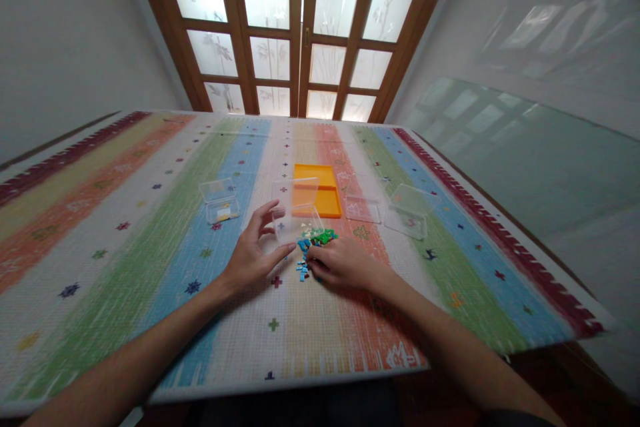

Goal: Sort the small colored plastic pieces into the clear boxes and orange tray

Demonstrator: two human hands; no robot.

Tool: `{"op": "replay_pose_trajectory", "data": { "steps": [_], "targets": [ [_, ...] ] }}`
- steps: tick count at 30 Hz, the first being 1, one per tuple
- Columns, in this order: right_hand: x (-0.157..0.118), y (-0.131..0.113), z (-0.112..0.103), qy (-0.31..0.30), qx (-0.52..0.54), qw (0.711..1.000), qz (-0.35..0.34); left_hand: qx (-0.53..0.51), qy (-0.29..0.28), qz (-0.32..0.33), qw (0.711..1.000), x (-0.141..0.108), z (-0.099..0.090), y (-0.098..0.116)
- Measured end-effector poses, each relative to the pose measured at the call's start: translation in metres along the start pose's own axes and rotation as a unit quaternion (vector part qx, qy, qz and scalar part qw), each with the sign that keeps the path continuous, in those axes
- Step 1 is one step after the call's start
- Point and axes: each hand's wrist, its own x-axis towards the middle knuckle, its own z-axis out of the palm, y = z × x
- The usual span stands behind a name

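Small green pieces (325, 236) and blue pieces (303, 271) lie in a loose pile on the striped cloth, with some pale ones at the back. My right hand (345, 261) is over the pile's right side, its fingers pinched together among the pieces; what they hold is too small to make out. At the pile's left, my left hand (260, 243) has thumb and fingers spread around the left side of an open clear plastic box (295, 213). Whether its fingertips press on the box is unclear.
An open orange case (327, 201) stands behind the pile. An open clear box (223, 211) with small yellowish pieces is at the left. More clear boxes (405, 221) sit at the right. The table's front edge (300, 383) is near my body.
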Motion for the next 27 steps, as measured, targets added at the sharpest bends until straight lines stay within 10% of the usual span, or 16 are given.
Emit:
{"op": "replay_pose_trajectory", "data": {
  "steps": [10, 27],
  "targets": [
    [0.002, 0.005, -0.038, 0.064, 0.117, 0.991, 0.012, -0.009, 0.005, 0.006, 1.0, 0.0, -0.002, -0.001],
    [0.07, 0.005, -0.061, -0.003, -0.045, 0.999, -0.023, -0.025, -0.023, 0.025, 0.999, 0.002, -0.007, -0.002]
  ]
}}
